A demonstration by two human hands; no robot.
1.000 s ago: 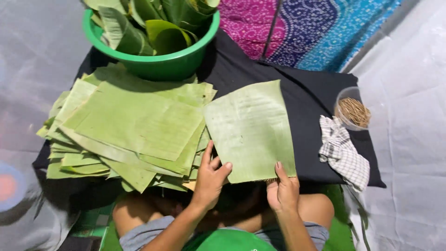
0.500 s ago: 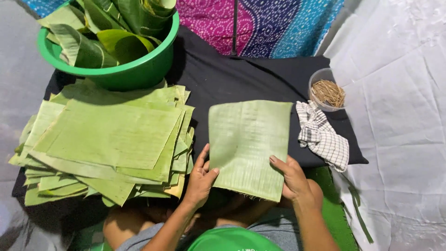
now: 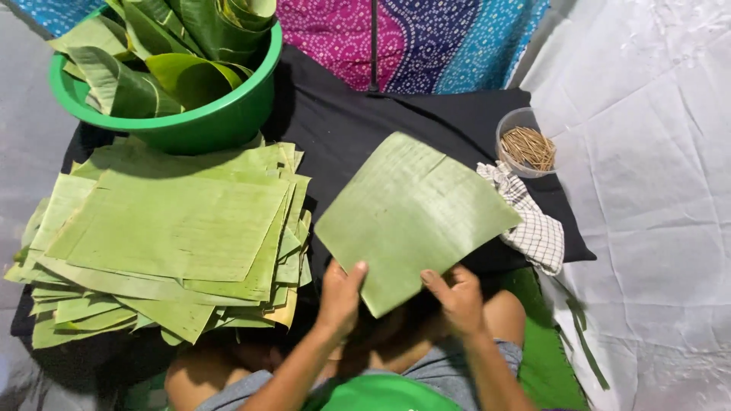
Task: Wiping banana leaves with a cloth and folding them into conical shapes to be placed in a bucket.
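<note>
Evidently to keep it flat and clear of the stack of cut leaves [image 3: 171, 236] at left, both the left hand [image 3: 340, 293] and right hand [image 3: 459, 298] pinch the single leaf sheet [image 3: 415, 217] by its near edge at lower centre, fingers apparently closed on it.

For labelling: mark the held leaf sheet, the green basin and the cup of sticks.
held leaf sheet [image 3: 415, 217], head view, middle of its face.
green basin [image 3: 221, 125], head view, outer wall.
cup of sticks [image 3: 509, 125], head view, clear rim.

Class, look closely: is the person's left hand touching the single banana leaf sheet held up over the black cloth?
Touching. The head view shows the left hand with its thumb pressed on the near edge of the banana leaf sheet, with no gap visible.
</note>
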